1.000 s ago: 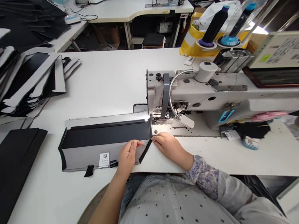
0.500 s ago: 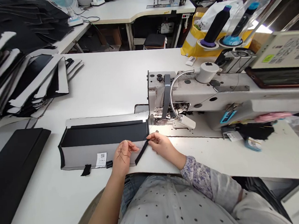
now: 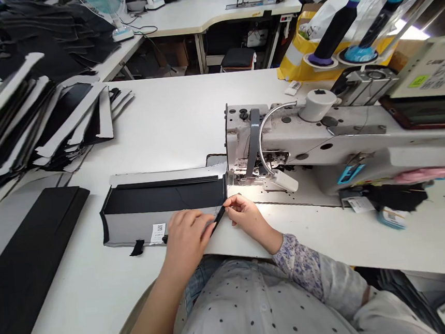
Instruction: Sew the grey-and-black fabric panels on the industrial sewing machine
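A black-and-grey fabric panel (image 3: 186, 195) lies flat on the white table, left of the sewing machine (image 3: 243, 134). Black edging runs down its right side, and a white label (image 3: 158, 233) with a printed code sits on the grey part. My right hand (image 3: 250, 219) pinches the edging at the right side of the panel. Over the lower right of the panel lies my left hand (image 3: 185, 238), its thumb and fingertips closed on the same edging nearer to me. Loose dark thread shows on the panel. A black tab (image 3: 137, 247) sticks out from the near edge.
Stacked panels (image 3: 58, 119) fill the left back, with a long black folded piece (image 3: 43, 255) in front of them. Thread cones (image 3: 335, 30) stand behind the machine head. A light blue snipper (image 3: 351, 173) hangs on the machine. Farther back is a fan (image 3: 105, 5).
My left hand has gone from holding loose threads above the panel to the edging on its right side. My right hand keeps its pinch. The whole view has shifted slightly.
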Demonstrator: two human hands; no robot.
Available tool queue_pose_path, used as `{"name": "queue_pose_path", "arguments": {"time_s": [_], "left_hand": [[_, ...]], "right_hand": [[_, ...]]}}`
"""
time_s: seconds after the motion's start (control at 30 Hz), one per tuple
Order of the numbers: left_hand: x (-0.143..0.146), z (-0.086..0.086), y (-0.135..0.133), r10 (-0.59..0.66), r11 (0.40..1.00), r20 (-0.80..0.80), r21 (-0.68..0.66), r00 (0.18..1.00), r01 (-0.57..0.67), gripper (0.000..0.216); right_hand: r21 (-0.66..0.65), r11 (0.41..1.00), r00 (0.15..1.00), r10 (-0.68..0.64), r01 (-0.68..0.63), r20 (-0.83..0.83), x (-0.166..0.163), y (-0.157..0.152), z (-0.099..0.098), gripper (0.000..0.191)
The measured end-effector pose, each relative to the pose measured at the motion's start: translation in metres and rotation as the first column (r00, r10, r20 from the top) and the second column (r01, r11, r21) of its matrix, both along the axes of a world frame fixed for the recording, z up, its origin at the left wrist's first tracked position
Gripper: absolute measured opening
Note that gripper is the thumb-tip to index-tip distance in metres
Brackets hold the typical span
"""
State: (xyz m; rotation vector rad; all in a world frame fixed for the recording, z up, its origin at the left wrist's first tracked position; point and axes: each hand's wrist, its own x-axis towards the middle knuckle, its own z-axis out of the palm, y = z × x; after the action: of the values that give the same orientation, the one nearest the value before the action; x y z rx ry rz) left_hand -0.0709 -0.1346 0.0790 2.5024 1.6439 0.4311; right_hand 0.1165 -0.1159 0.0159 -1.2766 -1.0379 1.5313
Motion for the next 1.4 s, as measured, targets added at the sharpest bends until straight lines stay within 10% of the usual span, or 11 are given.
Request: {"name": "queue_pose_path", "arguments": {"time_s": [0.37,0.6,0.9,1.13,1.4], "left_hand": [[0.02,-0.012,0.004,-0.043,0.995,-0.033,0.086,0.999,0.045,0.018],[-0.007,-0.006,0.01,0.157,0.987,0.066,0.023,0.985,-0.159,0.022],[0.021,-0.017,0.011,-0.047,0.999,0.013,0.002,0.999,0.047,0.017],[-0.003,-0.011,0.012,0.154,0.988,0.173,-0.057,0.973,-0.146,0.016],[0.017,-0.024,0.013,-0.027,0.984,0.068,-0.173,0.997,0.039,0.018]], "right_hand": [[0.021,1.0,1.0,0.022,-0.022,-0.004,-0.002,-0.001,0.003,0.017],[-0.003,1.0,1.0,-0.005,0.005,-0.016,0.003,0.001,-0.001,0.014],[0.029,0.999,0.999,0.027,-0.026,-0.027,-0.001,-0.001,-0.006,0.014],[0.013,1.0,0.999,0.021,-0.021,-0.03,0.001,-0.001,-0.009,0.014],[-0.004,1.0,1.0,0.023,-0.023,-0.021,-0.001,-0.003,-0.004,0.015]]}}
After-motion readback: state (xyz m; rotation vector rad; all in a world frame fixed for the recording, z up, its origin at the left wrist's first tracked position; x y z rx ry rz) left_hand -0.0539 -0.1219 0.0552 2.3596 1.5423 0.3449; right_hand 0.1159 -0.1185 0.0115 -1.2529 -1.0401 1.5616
